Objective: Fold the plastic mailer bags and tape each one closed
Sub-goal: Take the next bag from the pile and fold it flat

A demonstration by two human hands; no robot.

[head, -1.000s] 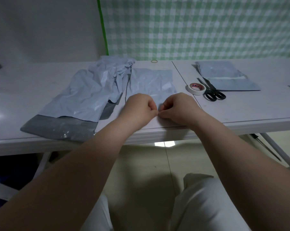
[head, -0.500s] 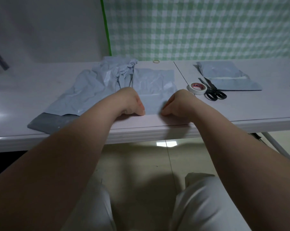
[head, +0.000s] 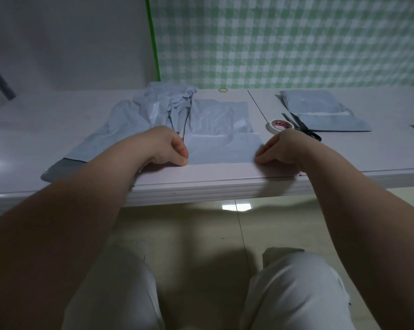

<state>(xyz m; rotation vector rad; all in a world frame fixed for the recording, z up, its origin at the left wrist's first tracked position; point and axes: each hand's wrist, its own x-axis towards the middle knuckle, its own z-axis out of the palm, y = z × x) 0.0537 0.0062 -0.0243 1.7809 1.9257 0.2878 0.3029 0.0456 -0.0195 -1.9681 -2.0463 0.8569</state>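
I find left grip [head: 169, 146] and right grip [head: 284, 148] curled, each pinching a near corner of the mailer bag [head: 222, 148]. Location: near edge of desk [head: 225, 179].

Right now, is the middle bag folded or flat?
Folded. The bag has a flap doubled over; left hand and right hand pinch its corners.
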